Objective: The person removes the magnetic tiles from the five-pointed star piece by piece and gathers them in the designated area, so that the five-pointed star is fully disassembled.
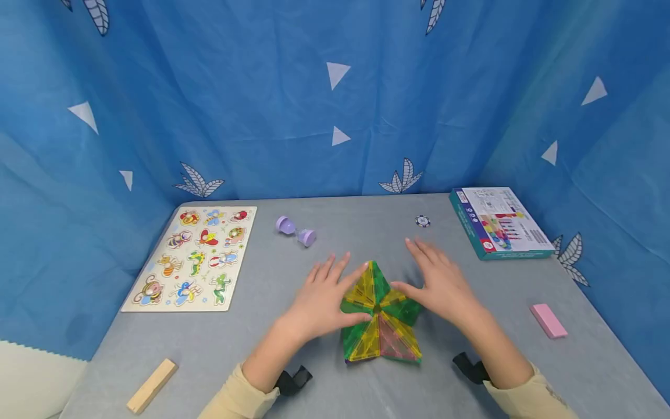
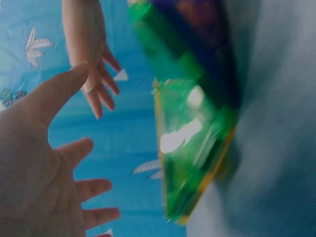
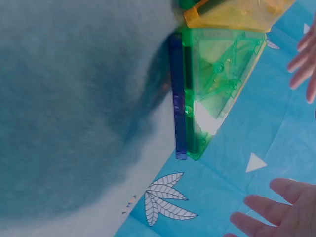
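Observation:
A star-shaped structure of translucent magnetic tiles (image 1: 398, 337), in green, yellow and pink, lies on the grey table in front of me. My left hand (image 1: 320, 304) is at its left side, fingers spread, the thumb reaching over its middle in the head view. On the other side my right hand (image 1: 444, 286) hovers with straight fingers, its thumb close to the right point of the star. Neither palm holds anything. From the left wrist, a green tile (image 2: 180, 138) shows with a gap to the hand. A dark blue tile edge (image 3: 178, 98) runs underneath the green in the right wrist view.
At the back left lies an animal puzzle board (image 1: 206, 256), near a purple hourglass-shaped toy (image 1: 306, 237). A poker chip (image 1: 422, 221) and a flat box (image 1: 505, 224) are at the back right. A pink block (image 1: 548, 320) lies right, a wooden block (image 1: 152, 386) front left.

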A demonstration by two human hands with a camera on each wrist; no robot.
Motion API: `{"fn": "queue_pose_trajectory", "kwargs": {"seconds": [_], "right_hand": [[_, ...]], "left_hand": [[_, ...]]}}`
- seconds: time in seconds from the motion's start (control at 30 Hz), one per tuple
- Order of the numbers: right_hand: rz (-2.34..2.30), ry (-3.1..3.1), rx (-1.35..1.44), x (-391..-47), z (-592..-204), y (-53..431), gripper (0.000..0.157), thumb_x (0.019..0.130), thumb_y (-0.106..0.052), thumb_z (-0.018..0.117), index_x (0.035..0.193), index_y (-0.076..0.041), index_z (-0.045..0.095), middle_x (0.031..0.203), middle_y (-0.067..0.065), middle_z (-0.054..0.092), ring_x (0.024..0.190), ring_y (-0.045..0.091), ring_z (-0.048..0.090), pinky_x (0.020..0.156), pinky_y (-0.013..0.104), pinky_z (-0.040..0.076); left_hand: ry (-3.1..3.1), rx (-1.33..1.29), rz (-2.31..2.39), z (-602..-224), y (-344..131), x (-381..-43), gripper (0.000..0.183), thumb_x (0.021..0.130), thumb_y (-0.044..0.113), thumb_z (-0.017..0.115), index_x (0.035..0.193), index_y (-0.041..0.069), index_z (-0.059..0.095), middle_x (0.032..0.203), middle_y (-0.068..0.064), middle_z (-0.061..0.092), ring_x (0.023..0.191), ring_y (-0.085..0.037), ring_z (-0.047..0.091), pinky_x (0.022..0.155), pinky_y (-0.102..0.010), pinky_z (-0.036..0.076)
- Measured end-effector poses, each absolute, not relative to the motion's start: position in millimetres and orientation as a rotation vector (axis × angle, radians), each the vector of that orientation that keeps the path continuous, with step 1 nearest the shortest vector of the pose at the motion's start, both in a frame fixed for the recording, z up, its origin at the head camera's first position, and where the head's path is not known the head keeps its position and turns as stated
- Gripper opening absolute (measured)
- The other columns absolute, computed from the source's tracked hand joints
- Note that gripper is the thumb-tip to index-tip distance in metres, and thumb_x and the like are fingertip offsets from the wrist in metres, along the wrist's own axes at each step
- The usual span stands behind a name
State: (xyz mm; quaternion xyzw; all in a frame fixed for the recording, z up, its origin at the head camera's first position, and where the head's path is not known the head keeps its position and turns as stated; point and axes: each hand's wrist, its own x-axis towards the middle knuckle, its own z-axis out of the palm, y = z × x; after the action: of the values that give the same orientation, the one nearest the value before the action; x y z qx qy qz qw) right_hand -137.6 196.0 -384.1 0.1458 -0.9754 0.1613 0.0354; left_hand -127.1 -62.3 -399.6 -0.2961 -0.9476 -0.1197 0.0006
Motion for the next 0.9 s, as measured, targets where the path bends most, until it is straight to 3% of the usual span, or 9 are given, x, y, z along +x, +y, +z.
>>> {"fn": "queue_pose_trajectory", "kwargs": {"seconds": [0.2, 0.43, 0.57, 0.73, 0.9], "right_hand": [[0.577, -2.991, 0.443, -123, -388, 199, 0.085, 0.080, -0.065, 0.058, 0.143, -0.012, 0.038, 0.140, 0.018, 0.040, 0.127, 0.041, 0.036, 0.094, 0.065, 0.032], [0.645, -3.038, 0.375, -100, -397, 200, 0.068, 0.081, -0.051, 0.066, 0.136, -0.016, 0.049, 0.127, 0.012, 0.053, 0.114, 0.035, 0.051, 0.086, 0.056, 0.044], [0.716, -3.098, 0.335, -87, -401, 197, 0.057, 0.080, -0.049, 0.068, 0.128, -0.019, 0.056, 0.116, 0.005, 0.059, 0.099, 0.027, 0.059, 0.074, 0.046, 0.051], [0.822, -3.193, 0.287, -80, -405, 193, 0.049, 0.076, -0.050, 0.071, 0.116, -0.022, 0.063, 0.095, -0.002, 0.062, 0.077, 0.013, 0.057, 0.059, 0.031, 0.046], [0.957, -3.286, 0.250, -78, -409, 191, 0.049, 0.075, -0.052, 0.071, 0.113, -0.022, 0.064, 0.086, -0.004, 0.060, 0.068, 0.008, 0.052, 0.055, 0.029, 0.043]], "left_hand": [[-2.950, -1.128, -0.379, -410, -53, -118, 0.081, 0.078, 0.076, 0.044, 0.146, 0.038, 0.025, 0.149, -0.007, 0.029, 0.134, -0.030, 0.030, 0.106, -0.050, 0.026], [-2.964, -1.194, -0.354, -417, -48, -110, 0.072, 0.077, 0.072, 0.052, 0.138, 0.035, 0.043, 0.142, -0.004, 0.039, 0.129, -0.024, 0.038, 0.104, -0.048, 0.031], [-2.940, -1.213, -0.330, -421, -46, -107, 0.066, 0.078, 0.068, 0.056, 0.133, 0.032, 0.050, 0.137, -0.004, 0.044, 0.125, -0.024, 0.041, 0.102, -0.046, 0.033], [-2.913, -1.195, -0.314, -425, -44, -105, 0.062, 0.078, 0.065, 0.059, 0.129, 0.031, 0.054, 0.135, -0.005, 0.045, 0.123, -0.024, 0.042, 0.102, -0.044, 0.033], [-2.897, -1.168, -0.307, -429, -40, -104, 0.058, 0.079, 0.063, 0.060, 0.126, 0.030, 0.055, 0.133, -0.005, 0.045, 0.123, -0.024, 0.042, 0.102, -0.044, 0.033]]}}
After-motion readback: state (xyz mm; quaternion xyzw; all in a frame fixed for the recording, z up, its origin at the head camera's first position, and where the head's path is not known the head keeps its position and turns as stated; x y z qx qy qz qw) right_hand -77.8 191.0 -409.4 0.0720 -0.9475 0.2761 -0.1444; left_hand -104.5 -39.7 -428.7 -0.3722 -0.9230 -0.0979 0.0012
